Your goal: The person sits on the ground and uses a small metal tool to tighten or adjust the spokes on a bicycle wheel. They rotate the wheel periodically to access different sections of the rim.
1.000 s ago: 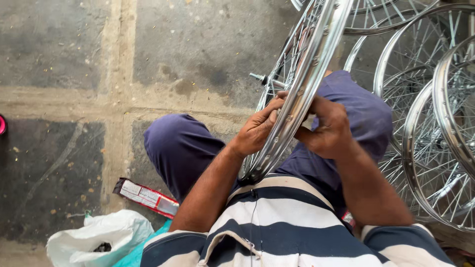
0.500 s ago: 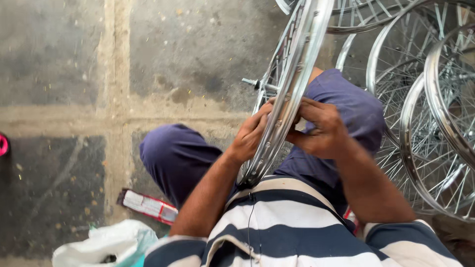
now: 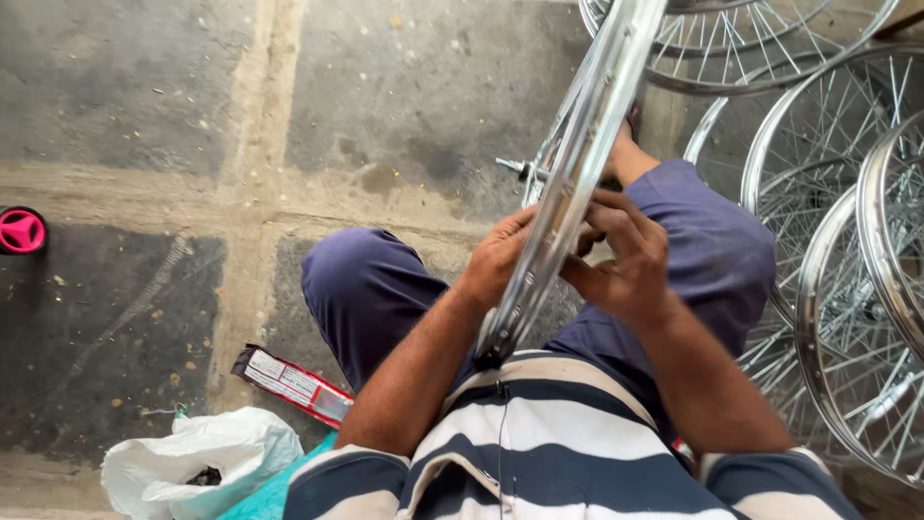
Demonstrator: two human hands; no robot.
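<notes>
Rim position: bare silver wheel rim (image 3: pixel 568 183) stands edge-on between the knees, near edge at the striped shirt (image 3: pixel 539 453).
Left hand (image 3: pixel 499 258): fingers closed on the rim's left flank.
Right hand (image 3: pixel 624 262): fingers pinched at its right flank.
Progress: spokes and hub axle (image 3: pixel 515 169) fitted; no tyre mounted.
Far right: finished spoked wheels (image 3: pixel 847 270) stacked.

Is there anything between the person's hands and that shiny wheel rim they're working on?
Nothing visible does. The left hand and right hand both rest directly on the silver wheel rim, one on each side, as it stands upright between the knees.
</notes>
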